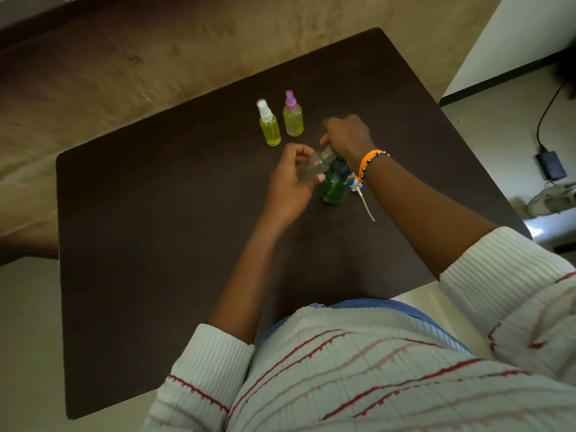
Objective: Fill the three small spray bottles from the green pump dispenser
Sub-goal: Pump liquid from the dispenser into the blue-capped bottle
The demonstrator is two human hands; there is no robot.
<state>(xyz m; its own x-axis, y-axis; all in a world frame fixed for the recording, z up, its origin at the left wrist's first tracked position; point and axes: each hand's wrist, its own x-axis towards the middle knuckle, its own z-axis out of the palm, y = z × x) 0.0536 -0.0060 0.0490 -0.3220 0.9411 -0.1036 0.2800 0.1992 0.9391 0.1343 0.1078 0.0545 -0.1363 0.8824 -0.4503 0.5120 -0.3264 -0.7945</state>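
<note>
Hands busy mid-counter on the third fill: left hand gripping tilted small clear plastic spray bottle at spout, right hand curled over green translucent pump dispenser, next likely needing steady presses, mouth kept aligned.

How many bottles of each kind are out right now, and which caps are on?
Filled yellow spray bottles, capped: 2 (white cap, purple cap)
Clear spray bottle, uncapped, held by the left hand: 1
Green pump dispenser: 1
Loose spray head with tube: 1
Total: 5
</note>
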